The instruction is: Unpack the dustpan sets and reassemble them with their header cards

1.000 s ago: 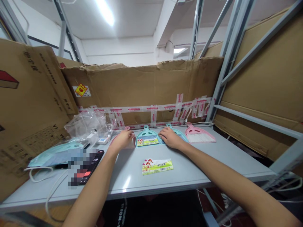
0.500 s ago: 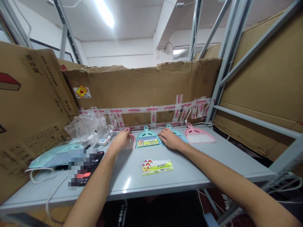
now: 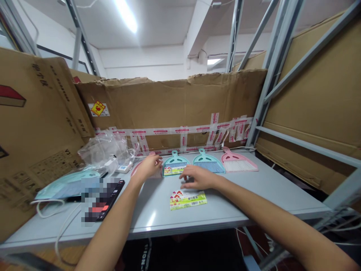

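Note:
Four dustpan-and-brush sets lie in a row along the back of the table. My left hand (image 3: 148,166) is over the pink set at the left end (image 3: 158,172), hiding much of it; its fingers are loosely spread and grip nothing. Beside it lies a teal set (image 3: 175,160) with a printed label across its bristles. A second teal set (image 3: 208,165) and another pink set (image 3: 238,162) follow to the right. My right hand (image 3: 197,177), fingers apart, hovers just above and behind a loose printed label card (image 3: 188,201) and covers part of the labelled set's lower edge.
On the left are a phone (image 3: 108,201), a teal packaged item (image 3: 67,186), a white cable (image 3: 60,235) and crumpled clear plastic (image 3: 105,150). Large cardboard (image 3: 169,103) stands behind the grey table (image 3: 239,199). A metal shelf post (image 3: 265,90) rises at the right.
My right hand has left the second teal set and come nearer and slightly left, toward the loose card. My left hand has shifted slightly right, fingers loosened from the left pink set's handle.

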The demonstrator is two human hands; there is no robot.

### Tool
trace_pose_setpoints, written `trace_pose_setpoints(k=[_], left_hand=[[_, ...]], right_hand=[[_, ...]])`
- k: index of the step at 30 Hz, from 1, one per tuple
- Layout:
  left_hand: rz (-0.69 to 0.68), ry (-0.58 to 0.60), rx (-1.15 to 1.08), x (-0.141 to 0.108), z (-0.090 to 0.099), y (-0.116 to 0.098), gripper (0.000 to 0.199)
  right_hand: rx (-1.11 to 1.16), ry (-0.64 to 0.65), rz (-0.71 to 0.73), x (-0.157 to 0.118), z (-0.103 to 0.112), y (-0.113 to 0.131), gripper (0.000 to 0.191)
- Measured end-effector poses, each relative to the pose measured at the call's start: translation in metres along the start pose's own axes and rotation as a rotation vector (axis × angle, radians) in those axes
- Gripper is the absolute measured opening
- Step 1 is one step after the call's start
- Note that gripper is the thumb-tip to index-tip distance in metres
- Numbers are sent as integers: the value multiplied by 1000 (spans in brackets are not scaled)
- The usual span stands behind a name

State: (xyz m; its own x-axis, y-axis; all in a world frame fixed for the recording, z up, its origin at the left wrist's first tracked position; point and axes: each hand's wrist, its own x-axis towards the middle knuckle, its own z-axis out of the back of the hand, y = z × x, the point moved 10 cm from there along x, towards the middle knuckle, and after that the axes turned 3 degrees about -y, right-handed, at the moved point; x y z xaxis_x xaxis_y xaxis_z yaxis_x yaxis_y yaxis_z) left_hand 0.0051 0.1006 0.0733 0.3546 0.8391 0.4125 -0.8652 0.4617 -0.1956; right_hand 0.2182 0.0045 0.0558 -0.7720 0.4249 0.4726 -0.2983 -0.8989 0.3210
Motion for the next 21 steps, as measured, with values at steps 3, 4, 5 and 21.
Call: trace_pose_setpoints(k=[3,4,5,21], left_hand=[[-34,-10,-11,0,-1,-12,31],[-44,-12,-12,0,-1,-16,31],[-51,-13,-13,0,-2,-20,30],[-28,-44,-90,-1,4,-35,30]], right_hand=[[-30,58,88,3,-20,28,50],[-42,67,107,3,-26,35,54],[-47,71,122,4,-30,42,58],[74,-80,239,9,-12,70,15]])
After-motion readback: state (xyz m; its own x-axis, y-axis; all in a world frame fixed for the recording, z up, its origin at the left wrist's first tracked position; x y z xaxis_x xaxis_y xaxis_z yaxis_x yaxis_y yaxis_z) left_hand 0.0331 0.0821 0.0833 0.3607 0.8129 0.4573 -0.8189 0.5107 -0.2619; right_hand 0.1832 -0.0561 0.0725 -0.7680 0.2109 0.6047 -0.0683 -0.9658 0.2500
